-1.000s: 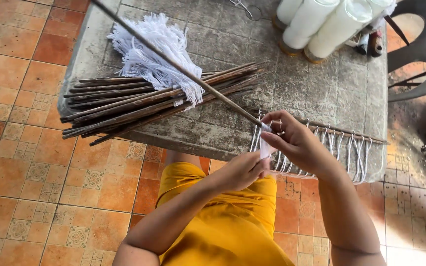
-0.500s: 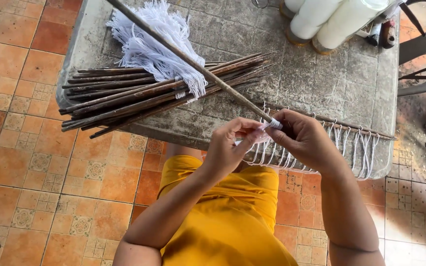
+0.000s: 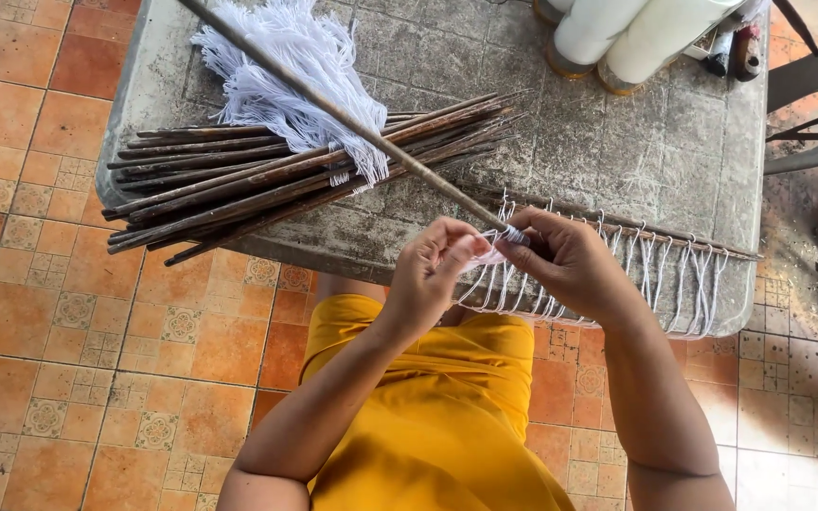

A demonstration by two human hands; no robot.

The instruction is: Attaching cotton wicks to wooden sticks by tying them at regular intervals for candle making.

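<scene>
Stone table (image 3: pixel 674 142) | both hands' grip pinching white cord (image 3: pixel 487 257) | L hand (image 3: pixel 435 270) now nearer R hand (image 3: pixel 570 265)

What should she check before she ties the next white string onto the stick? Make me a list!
1. Both hands on the work: ok. The left hand and right hand meet at the long stick.
2. String pinched in the fingers: ok. A white string shows between the two hands.
3. Knot pulled tight: cannot tell, the fingers hide it.
4. Tied strings hanging in a row: ok. The tied loops hang side by side off the table edge.
5. Spare string close by: ok. The bundle of white strings lies on the pile of dark sticks.
</scene>
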